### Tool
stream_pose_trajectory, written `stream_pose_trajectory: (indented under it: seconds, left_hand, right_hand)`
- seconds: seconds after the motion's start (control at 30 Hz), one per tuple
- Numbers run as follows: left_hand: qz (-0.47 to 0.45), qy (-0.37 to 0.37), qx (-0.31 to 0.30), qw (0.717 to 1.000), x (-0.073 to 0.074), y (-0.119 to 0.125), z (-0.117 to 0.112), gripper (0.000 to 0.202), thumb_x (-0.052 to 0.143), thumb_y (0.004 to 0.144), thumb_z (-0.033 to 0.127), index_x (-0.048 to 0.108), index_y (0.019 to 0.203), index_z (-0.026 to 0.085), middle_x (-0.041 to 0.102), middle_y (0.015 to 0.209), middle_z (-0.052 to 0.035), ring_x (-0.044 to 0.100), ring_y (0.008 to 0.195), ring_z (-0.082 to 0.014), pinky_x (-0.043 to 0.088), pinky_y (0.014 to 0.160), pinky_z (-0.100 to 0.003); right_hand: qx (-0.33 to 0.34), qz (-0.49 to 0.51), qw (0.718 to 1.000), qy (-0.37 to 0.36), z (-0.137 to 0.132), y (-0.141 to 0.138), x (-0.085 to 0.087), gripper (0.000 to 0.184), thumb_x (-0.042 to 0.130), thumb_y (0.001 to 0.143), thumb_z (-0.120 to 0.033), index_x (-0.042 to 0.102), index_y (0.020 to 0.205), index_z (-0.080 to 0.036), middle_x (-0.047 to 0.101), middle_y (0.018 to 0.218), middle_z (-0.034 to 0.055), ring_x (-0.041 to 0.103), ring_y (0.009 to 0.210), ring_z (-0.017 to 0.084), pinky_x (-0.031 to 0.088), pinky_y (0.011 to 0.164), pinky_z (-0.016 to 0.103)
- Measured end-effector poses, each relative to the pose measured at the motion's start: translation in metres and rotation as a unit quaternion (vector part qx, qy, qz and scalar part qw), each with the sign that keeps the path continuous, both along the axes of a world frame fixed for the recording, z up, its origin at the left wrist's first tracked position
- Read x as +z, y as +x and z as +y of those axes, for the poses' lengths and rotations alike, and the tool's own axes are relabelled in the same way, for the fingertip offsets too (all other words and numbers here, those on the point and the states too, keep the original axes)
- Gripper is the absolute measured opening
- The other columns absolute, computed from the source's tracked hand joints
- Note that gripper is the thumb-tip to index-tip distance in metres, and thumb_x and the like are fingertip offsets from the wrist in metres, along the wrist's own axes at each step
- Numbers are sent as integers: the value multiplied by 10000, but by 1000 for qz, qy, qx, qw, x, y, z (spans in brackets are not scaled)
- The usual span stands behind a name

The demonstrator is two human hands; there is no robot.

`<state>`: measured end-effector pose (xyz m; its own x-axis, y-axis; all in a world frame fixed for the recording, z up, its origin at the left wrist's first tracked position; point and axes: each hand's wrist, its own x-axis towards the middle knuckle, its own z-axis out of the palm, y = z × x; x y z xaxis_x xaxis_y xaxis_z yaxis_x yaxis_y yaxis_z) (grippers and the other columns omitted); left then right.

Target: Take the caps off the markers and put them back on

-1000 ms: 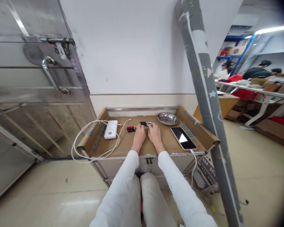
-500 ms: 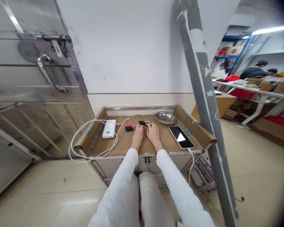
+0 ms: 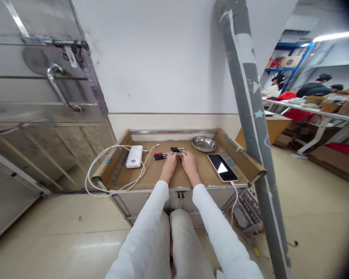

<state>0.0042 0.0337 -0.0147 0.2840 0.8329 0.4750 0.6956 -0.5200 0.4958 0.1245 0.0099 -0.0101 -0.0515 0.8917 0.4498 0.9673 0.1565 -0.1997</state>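
Observation:
My left hand [image 3: 170, 162] and my right hand [image 3: 188, 162] rest near each other over the middle of the cardboard-lined cabinet top [image 3: 151, 178]. The fingers of both are curled in, and the fingertips nearly meet. Whatever lies between them is too small or too hidden to name. A group of red and black pens [image 3: 161, 155] lies just left of my left hand. Directly beyond my fingers are more black pens [image 3: 178, 149]. A round metal dish [image 3: 204, 144] sits at the back right, and a phone [image 3: 222, 167] lies to the right of my right hand.
A white power bank [image 3: 134, 156] and a looped white cable [image 3: 90, 170] occupy the left side. Another cable [image 3: 235, 193] hangs from the phone over the front edge. A tall grey wrapped roll [image 3: 250, 93] leans at the right. People [image 3: 314, 87] are beyond, behind a cluttered table.
My fingers have drawn in and curled, with the two hands' tips closer together. The pens, dish, phone and power bank stay in place; the view has shifted slightly.

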Motion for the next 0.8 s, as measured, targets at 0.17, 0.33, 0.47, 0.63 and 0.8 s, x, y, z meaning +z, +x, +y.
stream_pose_trajectory:
  seconds: [0.17,0.33,0.47,0.63,0.8]
  left_hand:
    - [-8,-11,2,1000,0,2,1,181,363,899,85,518,952,163,599,1007,-93,561,984,-177,466,888,-342]
    - [54,18,5,998,3,5,-3,266,326,874,45,520,1025,146,589,1062,-115,537,1050,-192,435,945,-369]
    - [117,54,4,992,6,7,-1,402,332,861,46,460,1231,135,503,1296,-142,435,1236,-208,328,1058,-392]
    - [159,52,-1,986,9,9,4,380,353,908,149,452,1275,163,513,1315,-107,400,1273,-212,250,1095,-394]
    - [172,31,-16,984,14,5,-10,247,444,917,319,551,1094,184,579,1146,-91,499,1105,-233,329,996,-419]
  right_hand:
    - [-5,-10,1000,-10,1,0,-2,265,376,922,-161,599,1065,-178,593,1073,118,508,972,227,372,837,333]
    - [-53,-27,998,15,-7,-3,4,262,382,926,-158,615,1045,-171,599,1018,116,502,956,221,350,833,326]
    - [-95,-20,994,47,-10,-2,9,261,385,947,-215,615,1065,-180,622,981,112,504,922,221,328,798,325]
    - [-96,-3,993,64,-10,1,10,250,402,953,-251,624,1057,-203,667,938,95,521,872,214,297,768,325]
    - [-90,22,993,78,-14,1,13,237,415,954,-260,635,1027,-212,688,907,76,533,845,201,280,754,314]
